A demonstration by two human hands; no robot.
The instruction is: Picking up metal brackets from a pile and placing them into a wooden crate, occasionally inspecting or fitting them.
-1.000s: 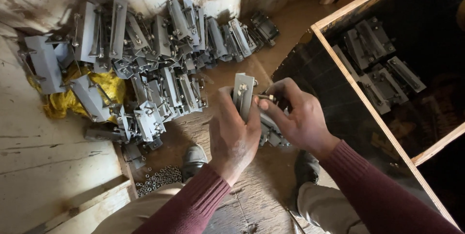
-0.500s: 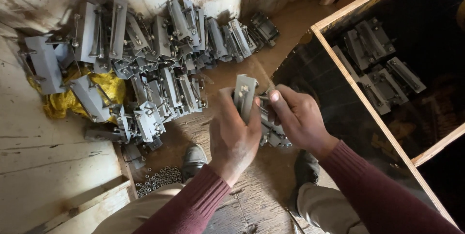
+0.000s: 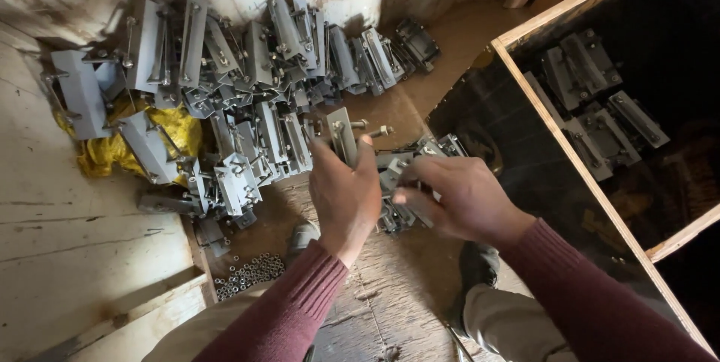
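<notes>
Two hands work a grey metal clamp bracket above a wooden floor, hemmed in by a parts pile and a crate.

The left hand [image 3: 346, 195] is clenched around an upright grey clamp bracket [image 3: 343, 134], whose top and two bolt ends stick out above the fingers. The right hand [image 3: 459, 197] pinches the bracket's lower fittings just beside the left thumb. Both are over the middle of the floor [image 3: 390, 294]. Toward the far wall, a heap of similar brackets [image 3: 247, 85] fills the floor's far-left corner, partly lying on a yellow sack [image 3: 169, 133]. A wooden crate [image 3: 570, 145] bounds the right side, its pale edge running diagonally, with more brackets inside. Loose nuts [image 3: 247, 272] lie by the near-left plank edge. Open floor remains only between heap, crate and the person's shoes [image 3: 474, 264].
</notes>
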